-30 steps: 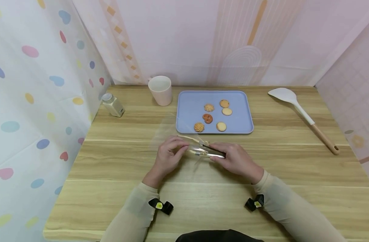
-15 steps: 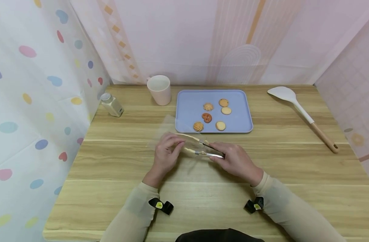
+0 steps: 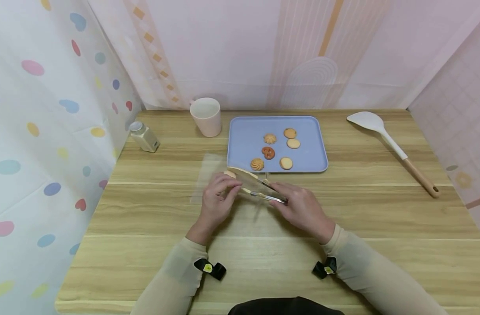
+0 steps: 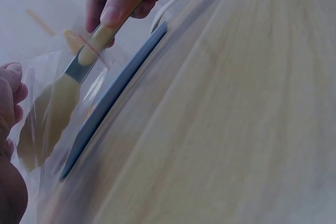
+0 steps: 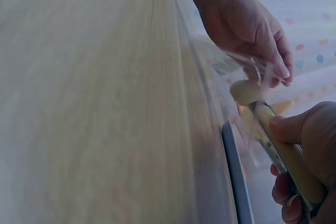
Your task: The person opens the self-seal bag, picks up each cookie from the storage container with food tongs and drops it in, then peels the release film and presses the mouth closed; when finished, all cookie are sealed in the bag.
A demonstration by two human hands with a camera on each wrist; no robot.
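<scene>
My left hand (image 3: 217,197) pinches the edge of a clear plastic bag (image 3: 205,175) between thumb and fingers, in front of the tray. My right hand (image 3: 303,210) grips a pair of tongs (image 3: 277,199) with metal arms and cream tips. Both tips reach inside the bag and stand apart. A pale round cookie (image 3: 230,174) shows beside the upper tip, just above my left fingers. In the left wrist view one broad cream tongs tip (image 4: 47,116) lies behind the clear film. The right wrist view shows my right thumb along the tongs' cream handle.
A blue tray (image 3: 240,135) with several cookies (image 3: 286,163) and a pretzel-shaped one (image 3: 268,152) lies behind the hands. A pink mug (image 3: 206,118) and a small lidded jar (image 3: 144,137) stand at the back left. A white spatula (image 3: 383,131) with a wooden handle lies right.
The tongs' tips have spread wider and moved slightly up and left inside the bag. A cookie now shows beside the upper tip. My left hand has shifted slightly left, keeping its pinch.
</scene>
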